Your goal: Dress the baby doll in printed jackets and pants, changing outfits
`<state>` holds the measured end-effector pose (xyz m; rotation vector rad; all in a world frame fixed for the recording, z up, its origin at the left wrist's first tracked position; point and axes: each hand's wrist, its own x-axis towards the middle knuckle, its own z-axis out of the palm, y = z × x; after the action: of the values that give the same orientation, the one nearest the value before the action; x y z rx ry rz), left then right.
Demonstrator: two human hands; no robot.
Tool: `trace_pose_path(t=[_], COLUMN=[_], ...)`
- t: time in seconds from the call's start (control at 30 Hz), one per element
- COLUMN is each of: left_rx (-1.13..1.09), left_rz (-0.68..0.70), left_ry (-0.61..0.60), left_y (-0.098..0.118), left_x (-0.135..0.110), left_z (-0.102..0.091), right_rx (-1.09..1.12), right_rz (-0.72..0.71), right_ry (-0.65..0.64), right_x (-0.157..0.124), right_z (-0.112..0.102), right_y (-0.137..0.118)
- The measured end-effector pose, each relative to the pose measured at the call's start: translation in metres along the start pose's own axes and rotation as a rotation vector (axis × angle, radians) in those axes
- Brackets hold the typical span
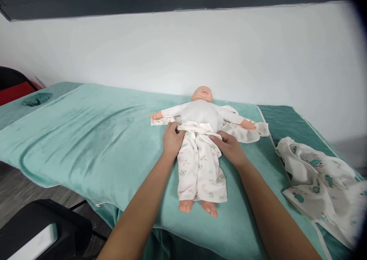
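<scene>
A baby doll lies on its back on a green-covered bed, head toward the wall and arms spread. White printed trousers cover its legs, with both bare feet showing below the hems. My left hand is closed on the waistband at the doll's hip, its fingertips partly hidden in the cloth. On the other hip, my right hand pinches the waistband between thumb and fingers. Beneath the doll's torso and arms lies a white printed top, spread out to both sides.
A crumpled white printed cloth lies at the right of the green bed cover. A black chair with a white object on it stands at the lower left. The white wall runs behind the bed.
</scene>
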<state>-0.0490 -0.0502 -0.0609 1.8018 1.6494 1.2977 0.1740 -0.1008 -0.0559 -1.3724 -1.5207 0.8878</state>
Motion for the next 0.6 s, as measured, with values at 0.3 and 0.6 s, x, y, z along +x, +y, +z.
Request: trace_pose_path(t=[0.3, 0.6], left_rx=[-0.137, -0.082], left_rz=[0.085, 0.179], left_ry=[0.059, 0.096], left_y=[-0.001, 0.000], left_x=[0.013, 0.049], left_z=[0.009, 0.034], right_rx=[0.182, 0.117], right_rz=[-0.029, -0.054], right_ry=[-0.069, 0.066], right_x=[0.008, 0.025], right_z=[-0.002, 0.003], right_y=[0.015, 0.021])
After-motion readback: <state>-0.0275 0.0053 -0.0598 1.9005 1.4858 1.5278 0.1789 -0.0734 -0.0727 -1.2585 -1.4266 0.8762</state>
